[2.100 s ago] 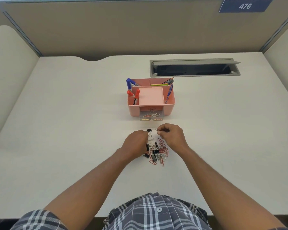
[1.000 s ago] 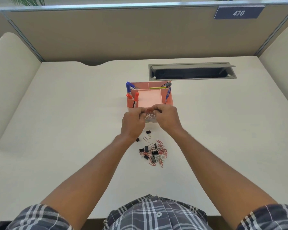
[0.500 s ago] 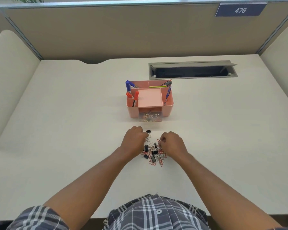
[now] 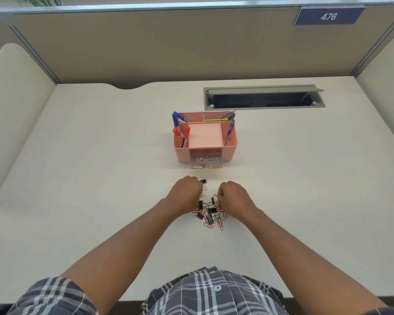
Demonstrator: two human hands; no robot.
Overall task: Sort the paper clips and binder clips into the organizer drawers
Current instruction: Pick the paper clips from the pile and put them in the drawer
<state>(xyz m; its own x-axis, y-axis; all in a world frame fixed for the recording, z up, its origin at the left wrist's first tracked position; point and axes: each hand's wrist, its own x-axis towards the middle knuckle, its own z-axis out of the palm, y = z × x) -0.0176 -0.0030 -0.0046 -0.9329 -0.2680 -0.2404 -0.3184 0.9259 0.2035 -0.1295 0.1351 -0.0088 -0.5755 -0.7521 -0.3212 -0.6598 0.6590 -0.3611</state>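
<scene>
Clips [image 4: 210,212] pile: both hands back from the organizer [image 4: 205,139]

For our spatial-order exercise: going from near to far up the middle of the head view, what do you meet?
Plaid shirt → pile of clips → lone black binder clip → open clear drawer → pink organizer → partition wall.

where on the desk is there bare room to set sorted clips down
Bare desk runs left of the pink organizer, and right of it below the cable tray. Crowded: the clip pile between the left hand and right hand.
</scene>
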